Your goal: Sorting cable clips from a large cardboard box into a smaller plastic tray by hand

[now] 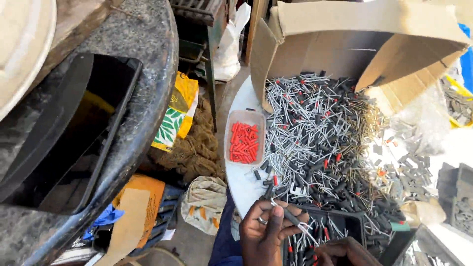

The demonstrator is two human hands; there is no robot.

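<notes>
Black tray (74, 133): we see it lying far left on a dark stone slab (148, 74).
Yellow bag (178, 114): on the floor beside brown sacking (197, 148).
Red caps (244, 143): we see them in a small clear tub (245, 116) at the white table's (241, 182) left edge.
Left hand (263, 229): our fingers are curled shut, pinching a black-sleeved pin (290, 216) between thumb and fingertips, low at the table's near edge.
Right hand (345, 251): only partly in view at the bottom; we cannot tell its grip.
Pile (320, 133): grey pins and black sleeves spread across the table, spilling from a tipped cardboard box (345, 44).
</notes>
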